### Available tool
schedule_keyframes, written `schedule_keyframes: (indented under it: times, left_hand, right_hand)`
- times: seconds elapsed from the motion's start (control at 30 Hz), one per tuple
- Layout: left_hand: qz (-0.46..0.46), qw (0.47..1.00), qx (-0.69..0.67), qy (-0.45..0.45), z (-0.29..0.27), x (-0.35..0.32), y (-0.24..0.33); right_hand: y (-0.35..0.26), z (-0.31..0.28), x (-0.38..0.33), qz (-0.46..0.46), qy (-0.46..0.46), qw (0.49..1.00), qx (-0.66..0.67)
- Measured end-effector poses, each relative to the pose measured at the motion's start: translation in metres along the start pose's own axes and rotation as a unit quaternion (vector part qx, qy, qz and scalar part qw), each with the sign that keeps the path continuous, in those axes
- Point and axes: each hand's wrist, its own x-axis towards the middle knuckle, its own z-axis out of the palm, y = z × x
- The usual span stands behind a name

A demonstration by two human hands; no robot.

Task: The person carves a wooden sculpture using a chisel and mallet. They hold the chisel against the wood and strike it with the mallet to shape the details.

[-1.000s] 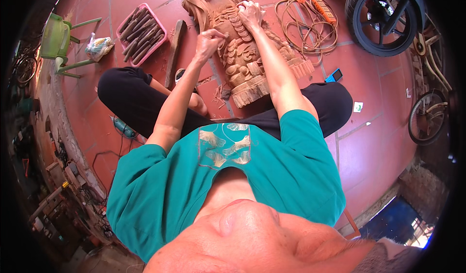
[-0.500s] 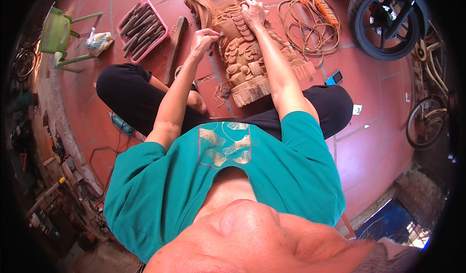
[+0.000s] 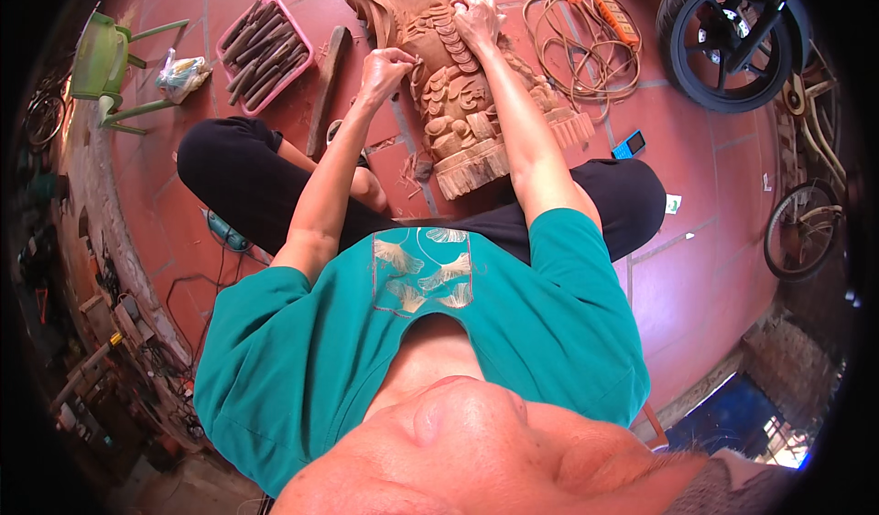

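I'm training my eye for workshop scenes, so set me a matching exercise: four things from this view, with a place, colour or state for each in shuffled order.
Things:
1. carved wooden sculpture
2. pink basket
3. mobile phone
4. power strip

Places, colours and states:
A. orange
B. under the fingers of the right hand
C. on the floor, near the right knee
D. filled with dark rods

Right pairs: 1-B, 2-D, 3-C, 4-A.
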Motion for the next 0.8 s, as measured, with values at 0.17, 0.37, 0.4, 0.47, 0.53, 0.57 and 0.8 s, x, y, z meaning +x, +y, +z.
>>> schedule_keyframes:
  times: [0.17,0.37,0.4,0.47,0.53,0.57,0.8]
  left_hand:
    - [0.22,0.931,0.267,0.117,0.025,-0.016,0.005]
    - [0.273,0.904,0.324,0.053,0.022,-0.029,0.009]
    - [0.273,0.906,0.322,0.044,0.021,-0.034,0.011]
    - [0.25,0.911,0.324,0.056,0.024,-0.046,0.013]
    - [0.218,0.918,0.329,0.049,0.021,-0.043,0.003]
    - [0.185,0.927,0.324,0.035,0.016,-0.04,-0.005]
    - [0.252,0.939,0.178,0.152,0.015,-0.025,-0.004]
  right_hand:
    - [0.001,0.004,0.003,-0.008,0.003,1.0,0.009]
    - [-0.002,0.002,0.0,-0.008,0.002,1.0,-0.003]
    - [-0.003,0.001,0.001,-0.006,-0.002,1.0,-0.002]
    - [-0.002,0.001,0.003,-0.002,-0.011,1.0,0.0]
    - [0.0,-0.001,0.004,0.003,-0.016,1.0,0.01]
    - [0.001,0.0,0.006,0.006,-0.017,1.0,0.015]
    - [0.0,0.004,0.003,-0.004,0.0,1.0,0.01]
